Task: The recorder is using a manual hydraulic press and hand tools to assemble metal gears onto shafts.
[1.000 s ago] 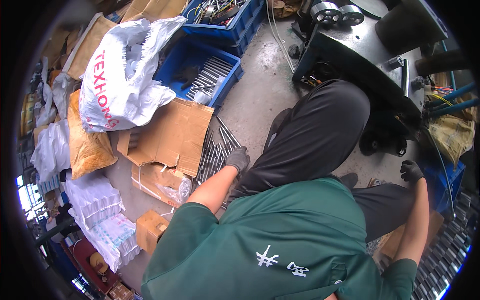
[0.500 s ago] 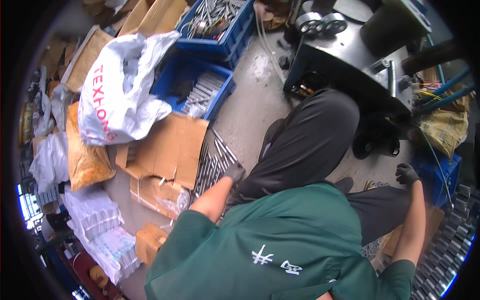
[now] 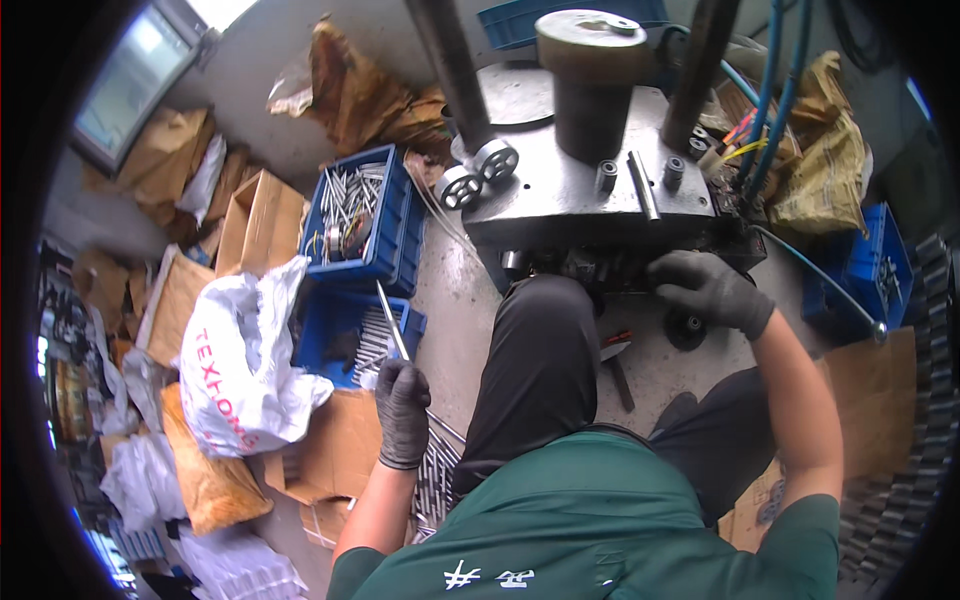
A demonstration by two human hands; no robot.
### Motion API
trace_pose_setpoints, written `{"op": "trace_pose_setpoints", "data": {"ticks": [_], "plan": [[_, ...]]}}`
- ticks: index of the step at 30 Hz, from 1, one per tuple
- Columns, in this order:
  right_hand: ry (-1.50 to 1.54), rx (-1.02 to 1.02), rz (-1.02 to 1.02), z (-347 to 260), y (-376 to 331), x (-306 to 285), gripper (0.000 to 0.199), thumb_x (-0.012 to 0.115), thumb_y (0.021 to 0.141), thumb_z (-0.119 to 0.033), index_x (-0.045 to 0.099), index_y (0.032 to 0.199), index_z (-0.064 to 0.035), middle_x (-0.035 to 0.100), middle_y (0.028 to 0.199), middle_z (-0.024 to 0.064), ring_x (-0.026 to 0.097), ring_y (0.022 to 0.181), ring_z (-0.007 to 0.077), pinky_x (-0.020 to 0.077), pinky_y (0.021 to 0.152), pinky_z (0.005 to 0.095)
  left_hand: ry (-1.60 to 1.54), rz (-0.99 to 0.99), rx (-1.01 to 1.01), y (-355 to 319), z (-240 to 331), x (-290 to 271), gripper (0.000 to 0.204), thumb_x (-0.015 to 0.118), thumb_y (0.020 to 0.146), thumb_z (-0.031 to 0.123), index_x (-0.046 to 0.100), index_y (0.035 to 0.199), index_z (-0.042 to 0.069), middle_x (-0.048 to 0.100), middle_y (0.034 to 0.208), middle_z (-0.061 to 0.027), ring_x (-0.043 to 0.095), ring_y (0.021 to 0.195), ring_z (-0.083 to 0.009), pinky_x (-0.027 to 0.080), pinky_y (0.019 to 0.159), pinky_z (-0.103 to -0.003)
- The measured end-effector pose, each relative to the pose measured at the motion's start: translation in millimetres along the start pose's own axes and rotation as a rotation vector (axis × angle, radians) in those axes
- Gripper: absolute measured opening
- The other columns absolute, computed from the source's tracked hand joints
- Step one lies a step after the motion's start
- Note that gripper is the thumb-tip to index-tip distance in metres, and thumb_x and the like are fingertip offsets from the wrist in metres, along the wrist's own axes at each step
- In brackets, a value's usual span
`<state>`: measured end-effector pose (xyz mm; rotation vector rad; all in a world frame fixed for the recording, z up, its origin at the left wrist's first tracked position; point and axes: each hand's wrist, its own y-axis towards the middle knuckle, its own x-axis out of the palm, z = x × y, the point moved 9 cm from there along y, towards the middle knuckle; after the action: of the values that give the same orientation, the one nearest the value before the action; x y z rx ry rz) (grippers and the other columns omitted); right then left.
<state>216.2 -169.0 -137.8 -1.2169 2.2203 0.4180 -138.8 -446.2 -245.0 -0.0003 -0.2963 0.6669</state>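
Observation:
In my left hand [image 3: 403, 412], which wears a dark grey glove, a slim metal rod [image 3: 393, 322] is gripped and points up and away from me. Below that hand, on the floor, lies a pile of similar metal rods [image 3: 436, 470]. My right hand [image 3: 712, 290], gloved too, hovers by the front edge of the machine's steel table [image 3: 560, 192]. Its fingers are loosely bent and apart, with nothing seen in them. On the table lie another short rod [image 3: 645, 186], small metal sleeves [image 3: 607, 178] and two spoked metal wheels [image 3: 496, 160] at its left corner. A thick column [image 3: 592, 100] stands behind.
At left are blue crates with metal parts [image 3: 400, 215], a blue bin of rods [image 3: 415, 335], a white sack [image 3: 240, 360] and cardboard [image 3: 345, 430]. Blue hoses [image 3: 770, 100] and a blue crate [image 3: 868, 265] stand at right. A dark-handled tool [image 3: 620, 380] lies on the floor between my legs.
My view has swung up toward the machine. My left hand has risen from the rod pile with a rod; my right hand has come from the far right to the table's front.

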Motion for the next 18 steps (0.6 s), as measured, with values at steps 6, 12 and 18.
{"op": "trace_pose_setpoints", "data": {"ticks": [6, 12, 18], "plan": [[0.751, -0.096, 0.243, -34, -1, 19, 0.052, 0.069, 0.095, -0.016, 0.054, 0.142, -0.0039, 0.07, 0.119, 0.0126, 0.065, 0.115, 0.0179, 0.0537, 0.095, 0.0315, 0.451, -0.734, 0.326, -15, 92, 209, 0.024, 0.074, 0.084, -0.004, 0.066, 0.105, 0.004, 0.065, 0.107, -0.0101, 0.062, 0.099, -0.0195, 0.051, 0.084, -0.032], [1.337, 0.035, 0.342, 11, -40, 0, 0.044, 0.066, 0.096, -0.012, 0.056, 0.138, -0.0044, 0.072, 0.109, 0.0134, 0.07, 0.094, 0.0129, 0.0554, 0.073, 0.0206, 0.621, -1.166, 0.068, -22, 68, 339, 0.049, 0.071, 0.09, 0.001, 0.06, 0.138, 0.007, 0.061, 0.13, -0.0087, 0.059, 0.121, -0.0214, 0.049, 0.104, -0.034], [1.585, 0.381, 0.839, 98, -91, -12, 0.017, 0.067, 0.095, -0.015, 0.061, 0.109, -0.0109, 0.072, 0.088, 0.0084, 0.065, 0.063, 0.0126, 0.0494, 0.048, 0.0184, 0.915, -0.22, 0.955, 168, 96, 288, 0.053, 0.078, 0.084, 0.014, 0.061, 0.133, 0.005, 0.068, 0.12, -0.0121, 0.062, 0.12, -0.0261, 0.047, 0.108, -0.039]]}}
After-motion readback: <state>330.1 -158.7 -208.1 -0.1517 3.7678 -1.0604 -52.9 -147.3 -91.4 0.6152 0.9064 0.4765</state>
